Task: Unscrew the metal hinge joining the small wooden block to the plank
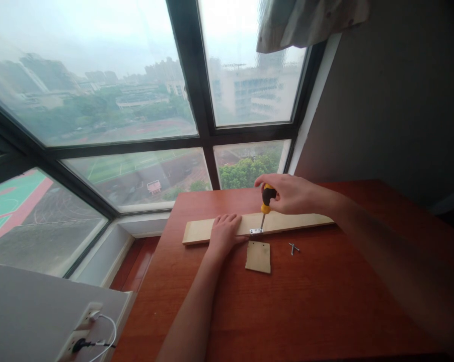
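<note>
A long pale wooden board (pixel 197 231) lies across the table. My left hand (pixel 224 234) holds it down near its left end, fingers over the top and thumb along the near edge. Upright in my right hand (pixel 287 193) is a screwdriver (pixel 265 207) with a yellow and black handle, gripped by closed fingers. Its tip meets the right end of a small metal hinge (pixel 255 232) on the board's near edge; whether a screw sits under the tip is too small to tell. Just in front lies a small wooden piece (pixel 258 257) with two dark holes.
Several loose screws (pixel 294 248) lie to the right of the small wooden piece on the reddish-brown table (pixel 287 311). Large windows (pixel 129 115) rise behind the table. At lower left, a wall socket (pixel 93 314) holds plugs and a white cable (pixel 115 329).
</note>
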`<state>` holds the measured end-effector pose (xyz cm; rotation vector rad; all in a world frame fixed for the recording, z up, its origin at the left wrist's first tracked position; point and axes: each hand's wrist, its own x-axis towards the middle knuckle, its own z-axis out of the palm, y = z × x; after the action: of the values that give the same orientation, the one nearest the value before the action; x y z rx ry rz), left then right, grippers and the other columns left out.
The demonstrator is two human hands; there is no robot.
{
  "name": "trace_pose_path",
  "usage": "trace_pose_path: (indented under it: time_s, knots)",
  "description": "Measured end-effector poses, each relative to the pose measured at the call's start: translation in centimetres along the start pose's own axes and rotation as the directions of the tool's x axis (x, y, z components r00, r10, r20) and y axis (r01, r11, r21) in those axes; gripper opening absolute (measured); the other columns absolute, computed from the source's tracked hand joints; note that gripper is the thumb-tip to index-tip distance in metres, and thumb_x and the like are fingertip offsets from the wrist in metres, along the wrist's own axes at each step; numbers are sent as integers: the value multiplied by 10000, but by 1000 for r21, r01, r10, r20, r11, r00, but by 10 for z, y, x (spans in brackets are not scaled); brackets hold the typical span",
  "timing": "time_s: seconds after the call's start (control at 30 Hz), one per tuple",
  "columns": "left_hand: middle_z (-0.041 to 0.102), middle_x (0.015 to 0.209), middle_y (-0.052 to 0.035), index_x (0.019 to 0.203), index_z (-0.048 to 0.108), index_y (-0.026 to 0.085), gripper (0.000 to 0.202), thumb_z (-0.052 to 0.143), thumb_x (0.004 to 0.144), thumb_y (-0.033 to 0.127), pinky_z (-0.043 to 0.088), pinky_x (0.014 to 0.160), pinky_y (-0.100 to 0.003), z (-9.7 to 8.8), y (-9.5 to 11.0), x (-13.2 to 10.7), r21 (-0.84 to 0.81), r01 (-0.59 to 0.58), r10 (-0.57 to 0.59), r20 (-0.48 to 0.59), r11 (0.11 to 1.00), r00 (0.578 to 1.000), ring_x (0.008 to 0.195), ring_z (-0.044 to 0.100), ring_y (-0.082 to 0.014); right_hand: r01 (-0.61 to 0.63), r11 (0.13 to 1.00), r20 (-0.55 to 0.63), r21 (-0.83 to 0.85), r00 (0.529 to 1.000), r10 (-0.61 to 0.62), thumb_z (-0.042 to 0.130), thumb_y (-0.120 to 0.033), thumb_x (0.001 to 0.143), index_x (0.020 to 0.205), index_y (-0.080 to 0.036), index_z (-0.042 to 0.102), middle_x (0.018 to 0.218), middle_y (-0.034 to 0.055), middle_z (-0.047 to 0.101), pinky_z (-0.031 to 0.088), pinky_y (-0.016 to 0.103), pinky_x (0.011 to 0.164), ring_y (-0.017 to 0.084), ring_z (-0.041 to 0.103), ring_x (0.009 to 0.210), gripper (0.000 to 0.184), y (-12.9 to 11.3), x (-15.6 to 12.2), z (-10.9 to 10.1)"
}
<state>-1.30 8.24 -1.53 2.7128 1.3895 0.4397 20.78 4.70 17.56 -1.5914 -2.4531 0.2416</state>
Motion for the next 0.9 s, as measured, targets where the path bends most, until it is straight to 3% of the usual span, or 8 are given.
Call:
trace_pose_path:
  time_s: [0.1, 0.23, 0.37, 0.5, 0.6, 0.7, 0.8, 0.9]
  knots:
    - [616, 1277, -74, 1211, 566, 254, 642, 774, 671, 531, 372, 989, -404, 0, 0, 0, -4, -4, 4, 0, 1000, 1000, 1128, 552, -285, -110, 980, -76, -168, 992, 98, 499, -404, 849, 1190, -218, 570, 1103, 97, 688, 432, 314, 665, 253, 640, 918, 395, -5, 1, 4]
    - [617, 1272, -76, 1216, 565, 253, 646, 774, 672, 532, 364, 999, -403, -1, 0, 0, -7, 2, -2, 5, 1000, 1000, 1142, 542, -285, -262, 879, -184, -398, 962, 203, 348, -554, 921, 1028, -203, 618, 867, 114, 699, 400, 348, 611, 283, 652, 757, 455, -11, 4, 10]
    - [615, 1277, -79, 1215, 566, 256, 636, 768, 679, 531, 361, 1002, -402, -2, 1, 0, -18, 5, -5, 13, 1000, 1000, 1141, 543, -285, -147, 955, -112, -258, 986, 122, 447, -417, 886, 1073, -224, 609, 970, 92, 705, 411, 329, 629, 256, 648, 815, 314, -7, 4, 6]
    - [609, 1288, -77, 1216, 567, 260, 634, 774, 676, 519, 363, 1002, -405, -2, 1, 0, -23, 9, -9, 20, 1000, 1000, 1145, 542, -291, 13, 1000, -5, 21, 1000, -13, 539, -257, 785, 1224, -206, 551, 1124, 77, 684, 438, 276, 680, 210, 634, 920, 441, -1, 4, 1]
    - [608, 1286, -77, 1220, 567, 264, 633, 777, 676, 510, 361, 1006, -405, -2, 0, 0, -24, 14, -13, 23, 1000, 1000, 1149, 540, -291, -44, 998, -37, -42, 998, 43, 531, -397, 837, 1237, -214, 556, 1155, 87, 678, 439, 306, 689, 244, 632, 957, 441, -2, 4, 2]
    - [607, 1284, -80, 1224, 565, 256, 649, 782, 668, 511, 366, 1002, -413, -2, 0, 0, -23, 10, -9, 19, 1000, 1000, 1145, 540, -295, -146, 973, -99, -180, 987, 130, 420, -565, 894, 1125, -240, 621, 1034, 88, 707, 408, 327, 623, 270, 647, 879, 447, -6, 4, 3]
    - [609, 1281, -82, 1222, 566, 253, 654, 784, 664, 515, 363, 1006, -414, -1, -1, 0, -22, 10, -10, 19, 1000, 1000, 1147, 537, -295, -138, 968, -100, -212, 988, 119, 388, -503, 926, 985, -256, 663, 880, 58, 711, 377, 309, 585, 242, 645, 789, 375, -8, 5, 4]
    - [611, 1277, -81, 1224, 564, 252, 651, 783, 667, 510, 356, 1015, -408, -1, 0, 0, -19, 12, -12, 18, 1000, 1000, 1151, 536, -290, -59, 986, -96, -154, 994, 45, 468, -344, 881, 1064, -267, 656, 958, 36, 715, 404, 301, 625, 224, 643, 837, 273, -5, 4, 3]
